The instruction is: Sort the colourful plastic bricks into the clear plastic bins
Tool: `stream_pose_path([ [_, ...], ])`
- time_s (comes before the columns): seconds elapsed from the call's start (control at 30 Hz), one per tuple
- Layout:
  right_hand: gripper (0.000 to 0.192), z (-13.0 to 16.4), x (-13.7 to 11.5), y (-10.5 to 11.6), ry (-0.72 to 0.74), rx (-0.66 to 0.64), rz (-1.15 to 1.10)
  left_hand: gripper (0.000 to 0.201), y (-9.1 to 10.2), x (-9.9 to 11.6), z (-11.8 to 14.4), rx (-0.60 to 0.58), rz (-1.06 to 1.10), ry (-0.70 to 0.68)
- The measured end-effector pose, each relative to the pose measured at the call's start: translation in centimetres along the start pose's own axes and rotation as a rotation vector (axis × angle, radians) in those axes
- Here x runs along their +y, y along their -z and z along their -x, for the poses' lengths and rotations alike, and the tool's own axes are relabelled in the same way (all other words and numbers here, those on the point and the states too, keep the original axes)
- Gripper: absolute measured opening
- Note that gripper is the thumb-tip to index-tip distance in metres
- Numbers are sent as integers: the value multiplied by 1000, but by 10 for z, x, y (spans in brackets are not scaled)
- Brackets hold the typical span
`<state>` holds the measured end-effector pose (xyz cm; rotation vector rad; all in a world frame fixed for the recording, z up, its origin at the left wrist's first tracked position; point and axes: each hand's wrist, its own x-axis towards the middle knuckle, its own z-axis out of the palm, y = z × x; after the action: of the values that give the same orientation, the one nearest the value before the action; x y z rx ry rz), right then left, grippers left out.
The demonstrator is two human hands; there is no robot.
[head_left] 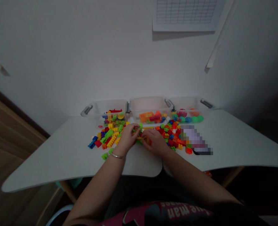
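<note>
Working with the fingertips alone seems wise from where I stand: one of the hands would do best to steady a piece by its sides while the other turns or presses it squarely, wrists low so that loose neighbours aren't swept about. The person's left hand (pixel 129 135), with a silver-coloured bangle (pixel 118 156) at its wrist, and right hand (pixel 155 141) meet at the middle of the smooth white surface (pixel 59 153), fingers drawn in narrow and nearly touching. A small yellow-orange plastic piece (pixel 140 138) shows between them, though I can't tell which hand grips it, if either does. The fingers hide most of it, so its full shape is lost to me; what shows looks like a thin, bright strip, with bits of green close by. To the left lie knobbly plastic bricks in yellow, green, red and blue (pixel 112 139), some long, some squat; to the right is a tighter scatter of mostly red and orange plastic bricks (pixel 174 142). Along the far side stand three clear plastic bins with grey clips (pixel 148 103), colourful pieces inside each. Beside the right-hand scatter, a flat, pixelated object (pixel 196 139) is too blurred to name.
</note>
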<state>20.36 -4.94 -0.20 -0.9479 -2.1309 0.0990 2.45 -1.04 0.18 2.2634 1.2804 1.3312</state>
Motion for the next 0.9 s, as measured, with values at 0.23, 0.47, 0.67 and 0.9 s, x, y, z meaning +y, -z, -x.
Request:
stream_pose_path([
  [0.23,13,-2,-4,-8,88,-199,195,18,6,-8,-9,399,267,217],
  [0.47,14,-8,1,-9,69,-198,221,18,37,-15,-30,649,452,357],
  [0.67,15,-4,2,-4,69,-222,203,18,79,-20,-48,619,171,263],
  [0.9,19,-3,2,-5,58,-245,209,26,87,-22,-52,213,-505,68],
])
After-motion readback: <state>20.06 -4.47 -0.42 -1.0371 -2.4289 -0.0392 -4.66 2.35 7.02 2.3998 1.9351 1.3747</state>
